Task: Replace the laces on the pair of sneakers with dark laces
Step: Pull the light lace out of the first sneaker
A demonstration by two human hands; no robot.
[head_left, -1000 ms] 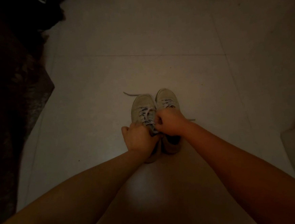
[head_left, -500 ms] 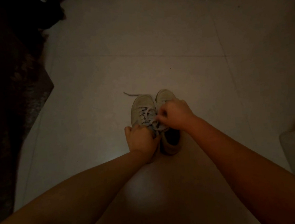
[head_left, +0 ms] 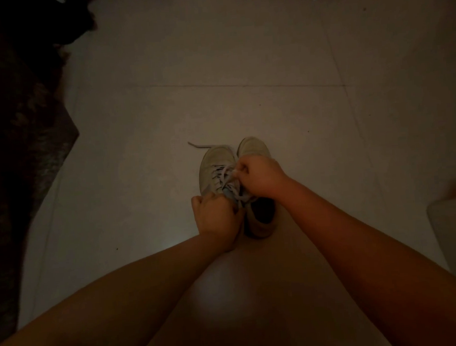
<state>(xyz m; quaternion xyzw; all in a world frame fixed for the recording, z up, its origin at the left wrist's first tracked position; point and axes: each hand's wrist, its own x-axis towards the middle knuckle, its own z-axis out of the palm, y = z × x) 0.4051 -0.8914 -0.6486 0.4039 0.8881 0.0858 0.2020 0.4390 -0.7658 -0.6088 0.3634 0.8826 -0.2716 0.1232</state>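
The pair of sneakers (head_left: 236, 186) stands side by side on the pale floor (head_left: 213, 64), toes pointing away from the person; the left sneaker (head_left: 215, 168) carries its light lace (head_left: 226, 177) threaded through the eyelets, one loose end trailing on the floor past the toe; the right sneaker (head_left: 252, 149) is largely hidden under the right hand (head_left: 260, 177), so whether it is laced I cannot tell; the right hand has its fingers curled, pinching the light lace and drawing it up off the left sneaker; the left hand (head_left: 215, 220) grips that sneaker by its rear part to steady it; no dark laces show anywhere; the job looks barely begun, with unlacing under way and all the relacing left.
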